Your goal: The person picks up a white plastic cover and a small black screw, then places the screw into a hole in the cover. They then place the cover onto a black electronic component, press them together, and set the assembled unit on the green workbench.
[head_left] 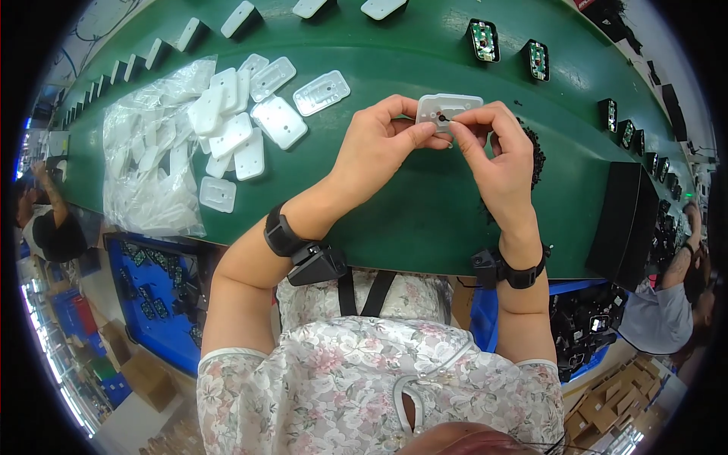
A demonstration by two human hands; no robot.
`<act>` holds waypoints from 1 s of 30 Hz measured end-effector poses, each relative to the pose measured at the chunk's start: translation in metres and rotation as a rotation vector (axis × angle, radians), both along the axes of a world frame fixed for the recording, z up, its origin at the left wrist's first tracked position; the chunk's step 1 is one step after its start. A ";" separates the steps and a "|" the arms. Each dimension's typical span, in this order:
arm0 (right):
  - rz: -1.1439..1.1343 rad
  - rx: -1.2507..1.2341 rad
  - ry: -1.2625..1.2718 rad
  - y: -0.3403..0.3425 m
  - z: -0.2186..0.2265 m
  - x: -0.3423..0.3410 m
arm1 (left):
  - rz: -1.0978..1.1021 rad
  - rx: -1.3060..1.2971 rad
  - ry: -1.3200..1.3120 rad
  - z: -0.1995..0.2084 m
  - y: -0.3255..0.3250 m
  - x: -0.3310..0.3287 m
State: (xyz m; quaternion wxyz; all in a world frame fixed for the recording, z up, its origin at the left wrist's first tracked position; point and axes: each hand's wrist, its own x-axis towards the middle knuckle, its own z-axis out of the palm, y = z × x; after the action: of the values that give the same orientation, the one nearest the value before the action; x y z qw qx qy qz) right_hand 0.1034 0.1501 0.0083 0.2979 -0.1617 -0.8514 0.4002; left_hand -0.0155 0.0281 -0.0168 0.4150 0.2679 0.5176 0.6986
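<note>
Many black bits (538, 157) lie beside the right hand (498, 157), which pinches a small black plug (443, 117) at the white cover (457, 101) clamped in the left hand (381, 142) over the bench (394, 57); a skewed push could flick the plug toward the bench's far edge.

Electronics assembly workshop, green workbench (402, 224), circuit boards (483, 42) in black cases (525, 57), blue parts bin (152, 335), cardboard boxes (148, 381)

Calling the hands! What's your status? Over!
Left hand: holding white plastic cover. Right hand: pinching small black part at the cover. Pile of black bits beside right hand, partly hidden.
</note>
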 end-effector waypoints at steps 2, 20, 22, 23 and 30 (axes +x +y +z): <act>0.003 -0.016 -0.002 0.001 0.000 0.000 | -0.003 0.009 0.000 -0.001 0.001 0.000; 0.015 -0.381 -0.100 -0.005 -0.008 0.003 | 0.164 0.178 0.368 -0.010 0.002 0.011; 0.061 -0.512 -0.041 -0.006 -0.011 -0.001 | 0.186 0.192 0.400 -0.010 0.001 0.007; 0.067 -0.524 -0.028 -0.007 -0.012 -0.003 | 0.197 0.194 0.440 -0.009 0.000 0.006; -0.009 -0.278 0.068 -0.011 -0.003 0.003 | 0.235 0.262 0.610 -0.001 0.011 0.008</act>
State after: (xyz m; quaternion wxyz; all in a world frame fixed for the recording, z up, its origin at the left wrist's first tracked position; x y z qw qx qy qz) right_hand 0.1062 0.1391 0.0053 0.3030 -0.1917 -0.7765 0.5182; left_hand -0.0070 0.0396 -0.0179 0.1200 0.4540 0.5509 0.6900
